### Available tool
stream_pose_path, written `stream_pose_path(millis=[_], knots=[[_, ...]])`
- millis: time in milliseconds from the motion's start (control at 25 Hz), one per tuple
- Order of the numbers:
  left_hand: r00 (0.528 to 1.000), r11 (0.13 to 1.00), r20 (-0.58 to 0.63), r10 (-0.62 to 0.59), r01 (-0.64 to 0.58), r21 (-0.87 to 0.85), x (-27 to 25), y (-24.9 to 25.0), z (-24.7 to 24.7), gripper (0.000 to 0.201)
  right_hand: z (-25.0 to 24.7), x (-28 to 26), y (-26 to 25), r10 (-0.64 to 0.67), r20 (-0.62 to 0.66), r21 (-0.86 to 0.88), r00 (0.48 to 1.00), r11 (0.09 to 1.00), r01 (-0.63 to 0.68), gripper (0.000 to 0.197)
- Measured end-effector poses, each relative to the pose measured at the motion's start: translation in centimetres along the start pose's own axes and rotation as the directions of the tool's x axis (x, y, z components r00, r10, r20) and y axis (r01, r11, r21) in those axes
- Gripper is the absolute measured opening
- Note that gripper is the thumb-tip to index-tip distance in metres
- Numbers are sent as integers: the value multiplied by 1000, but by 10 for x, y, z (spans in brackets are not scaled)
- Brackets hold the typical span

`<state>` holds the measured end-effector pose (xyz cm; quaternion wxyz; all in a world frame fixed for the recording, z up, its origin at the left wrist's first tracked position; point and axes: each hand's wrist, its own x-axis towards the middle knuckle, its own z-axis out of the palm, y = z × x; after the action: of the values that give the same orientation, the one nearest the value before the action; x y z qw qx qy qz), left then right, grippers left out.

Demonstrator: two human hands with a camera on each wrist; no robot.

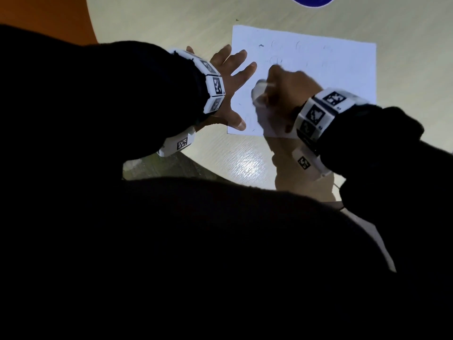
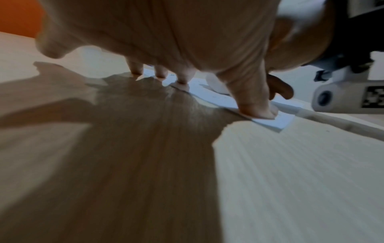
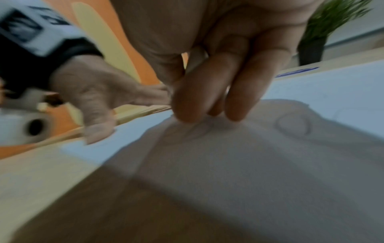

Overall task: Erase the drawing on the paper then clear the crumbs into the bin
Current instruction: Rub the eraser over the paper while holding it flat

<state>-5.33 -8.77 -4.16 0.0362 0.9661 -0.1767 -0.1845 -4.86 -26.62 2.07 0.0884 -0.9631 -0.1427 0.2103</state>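
Observation:
A white paper (image 1: 331,69) lies on the pale wooden table (image 1: 171,23), with faint pencil circles (image 1: 277,60) left near its top. My left hand (image 1: 230,92) is spread flat, its thumb (image 2: 255,105) and fingertips pressing on the paper's (image 2: 270,121) left edge. My right hand (image 1: 277,79) is blurred over the sheet's lower left, with its fingers (image 3: 207,98) curled and their tips down on the paper (image 3: 322,92). They seem to pinch a small white eraser (image 3: 195,54), mostly hidden. A pencil circle (image 3: 293,126) shows just beside the fingertips. No crumbs or bin can be made out.
A round blue sticker (image 1: 311,0) sits at the table's far edge. Orange floor (image 1: 44,18) shows past the curved left edge. A potted plant (image 3: 324,32) stands behind the table. My dark sleeves and body fill the near side.

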Motion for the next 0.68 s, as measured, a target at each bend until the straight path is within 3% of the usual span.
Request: stream_pose_path(millis=[80, 240, 360, 520, 680], knots=[[1000, 1000, 5, -8, 8, -4, 1, 0, 0, 122, -4, 3, 3, 35, -26, 45, 999, 998, -34, 25], [1000, 1000, 11, -5, 5, -3, 2, -1, -1, 122, 4, -8, -1, -40, 29, 1, 999, 999, 40, 33], [1000, 1000, 14, -14, 14, -12, 1, 1, -1, 122, -5, 0, 1, 38, -31, 93, 999, 995, -35, 27], [1000, 1000, 8, 4, -4, -5, 2, -2, 0, 123, 2, -5, -5, -28, 27, 11, 999, 1000, 27, 32], [1000, 1000, 15, 2, -2, -24, 2, -1, -1, 124, -8, 5, -3, 70, -31, 102, 997, 993, -66, 33]])
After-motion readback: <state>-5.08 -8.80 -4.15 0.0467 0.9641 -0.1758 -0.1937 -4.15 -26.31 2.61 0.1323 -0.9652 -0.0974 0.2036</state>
